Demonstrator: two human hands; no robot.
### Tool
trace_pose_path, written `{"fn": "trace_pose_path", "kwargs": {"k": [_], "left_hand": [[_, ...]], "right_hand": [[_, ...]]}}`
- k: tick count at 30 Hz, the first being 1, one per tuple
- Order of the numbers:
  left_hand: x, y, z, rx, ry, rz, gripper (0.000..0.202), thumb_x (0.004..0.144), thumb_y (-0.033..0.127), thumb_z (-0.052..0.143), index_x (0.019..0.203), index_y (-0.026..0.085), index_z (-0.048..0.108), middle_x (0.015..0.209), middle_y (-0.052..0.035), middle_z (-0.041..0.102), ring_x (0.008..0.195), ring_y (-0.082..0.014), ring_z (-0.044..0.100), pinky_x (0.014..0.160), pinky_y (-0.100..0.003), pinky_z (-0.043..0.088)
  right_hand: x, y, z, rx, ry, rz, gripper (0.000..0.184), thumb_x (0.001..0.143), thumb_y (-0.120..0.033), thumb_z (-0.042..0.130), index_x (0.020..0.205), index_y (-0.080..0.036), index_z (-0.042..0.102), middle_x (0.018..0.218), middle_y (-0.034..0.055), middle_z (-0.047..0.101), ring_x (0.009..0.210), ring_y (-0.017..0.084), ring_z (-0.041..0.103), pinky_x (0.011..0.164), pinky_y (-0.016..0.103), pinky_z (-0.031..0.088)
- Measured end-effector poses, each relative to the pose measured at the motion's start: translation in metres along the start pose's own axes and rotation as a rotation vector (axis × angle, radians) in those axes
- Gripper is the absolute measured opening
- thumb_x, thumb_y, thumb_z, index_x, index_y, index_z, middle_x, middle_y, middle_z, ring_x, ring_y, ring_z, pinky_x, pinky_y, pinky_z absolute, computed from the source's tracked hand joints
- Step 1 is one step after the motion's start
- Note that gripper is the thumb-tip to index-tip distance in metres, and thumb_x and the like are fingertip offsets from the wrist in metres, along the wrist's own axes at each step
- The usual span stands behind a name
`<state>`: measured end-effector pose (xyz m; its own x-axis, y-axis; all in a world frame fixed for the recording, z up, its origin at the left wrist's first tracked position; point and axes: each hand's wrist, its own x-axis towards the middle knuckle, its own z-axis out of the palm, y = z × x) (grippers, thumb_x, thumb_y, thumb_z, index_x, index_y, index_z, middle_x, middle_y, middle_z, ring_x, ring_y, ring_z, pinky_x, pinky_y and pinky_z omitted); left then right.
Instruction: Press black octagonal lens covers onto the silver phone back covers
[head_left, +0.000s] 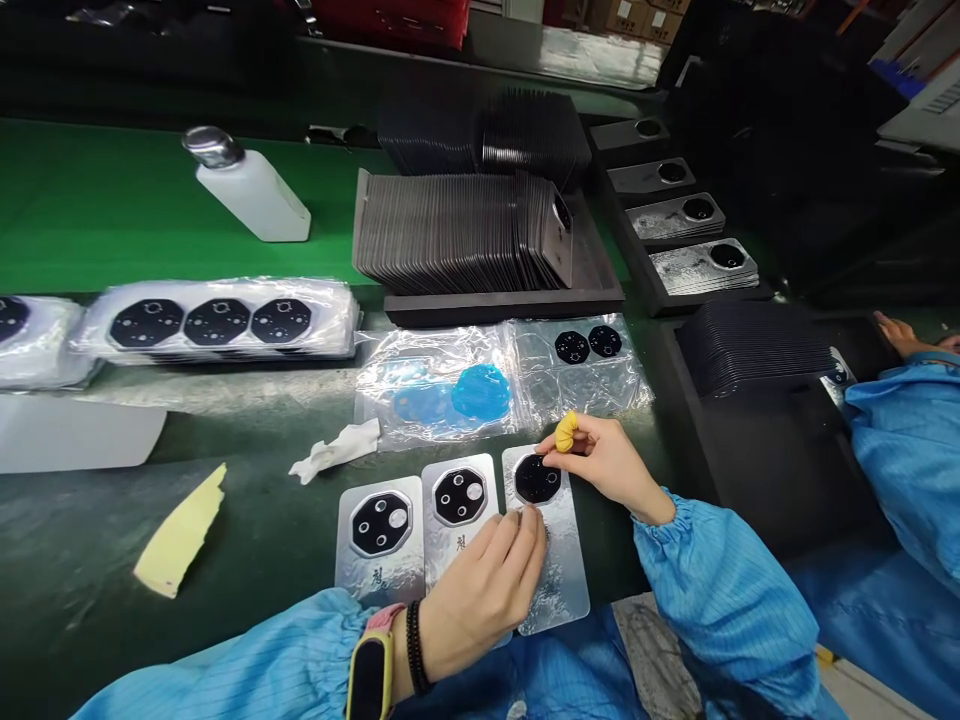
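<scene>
Three silvery phone back panels stand side by side on the table: a left one (352,560), a middle one (435,545) and a right one (559,570). Black octagonal camera areas top all three. My right hand (611,460), wearing a yellow finger cot (566,432), pinches the edge of the black octagonal piece (537,480) at the right panel's top. Just below it, my left hand (484,590) presses bunched fingertips on that same panel; its thumb is hidden. Behind lies a clear film sheet (525,395) bearing two black octagons (589,345) and a blue patch (480,393).
Stacked octagon sheets (217,320) and a white bottle (255,195) are at the left. A black tray (502,308) holds a row of panels (442,235) behind. Crumpled tissue (337,450) and torn yellow paper (180,535) lie nearby. A co-worker's sleeve (907,440) is at the right.
</scene>
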<state>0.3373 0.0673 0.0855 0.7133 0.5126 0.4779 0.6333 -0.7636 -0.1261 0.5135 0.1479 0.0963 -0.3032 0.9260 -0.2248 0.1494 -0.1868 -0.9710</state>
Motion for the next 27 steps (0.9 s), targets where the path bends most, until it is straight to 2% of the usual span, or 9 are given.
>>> {"fn": "trace_pose_path", "kwargs": {"k": [4, 11, 18, 27], "left_hand": [[-0.0029, 0.001, 0.0002, 0.011, -0.02, 0.037, 0.033, 0.081, -0.001, 0.035, 0.1, -0.002, 0.062, 0.091, -0.0178, 0.069, 0.08, -0.0249, 0.063, 0.073, -0.038, 0.048], [-0.0023, 0.0015, -0.0023, 0.029, -0.009, 0.039, 0.033, 0.079, -0.002, 0.037, 0.1, -0.002, 0.063, 0.088, -0.0155, 0.071, 0.078, -0.0233, 0.066, 0.073, -0.035, 0.051], [-0.0002, -0.0001, -0.0041, 0.051, -0.014, 0.047, 0.032, 0.079, 0.0, 0.039, 0.099, -0.001, 0.064, 0.087, -0.015, 0.072, 0.079, -0.0232, 0.066, 0.072, -0.034, 0.052], [-0.0039, 0.0012, -0.003, 0.049, -0.034, 0.052, 0.034, 0.079, 0.002, 0.039, 0.104, -0.002, 0.062, 0.089, -0.0167, 0.071, 0.08, -0.0236, 0.065, 0.076, -0.036, 0.05]], "right_hand": [[0.0015, -0.0022, -0.0002, -0.001, -0.019, -0.009, 0.031, 0.067, -0.037, 0.075, 0.061, -0.021, 0.049, 0.071, 0.0014, 0.069, 0.08, 0.022, 0.072, 0.077, 0.036, 0.057], [0.0034, -0.0065, 0.0001, -0.048, -0.058, -0.009, 0.028, 0.068, -0.039, 0.075, 0.064, -0.021, 0.054, 0.071, 0.0019, 0.07, 0.077, 0.022, 0.072, 0.077, 0.037, 0.058], [0.0029, -0.0081, 0.001, -0.047, -0.053, -0.015, 0.029, 0.069, -0.037, 0.074, 0.061, -0.021, 0.051, 0.067, 0.0, 0.066, 0.078, 0.021, 0.071, 0.076, 0.034, 0.058], [0.0016, -0.0076, 0.0025, -0.085, -0.037, -0.043, 0.032, 0.07, -0.041, 0.072, 0.06, -0.022, 0.049, 0.067, -0.0004, 0.064, 0.077, 0.021, 0.071, 0.074, 0.035, 0.058]]}}
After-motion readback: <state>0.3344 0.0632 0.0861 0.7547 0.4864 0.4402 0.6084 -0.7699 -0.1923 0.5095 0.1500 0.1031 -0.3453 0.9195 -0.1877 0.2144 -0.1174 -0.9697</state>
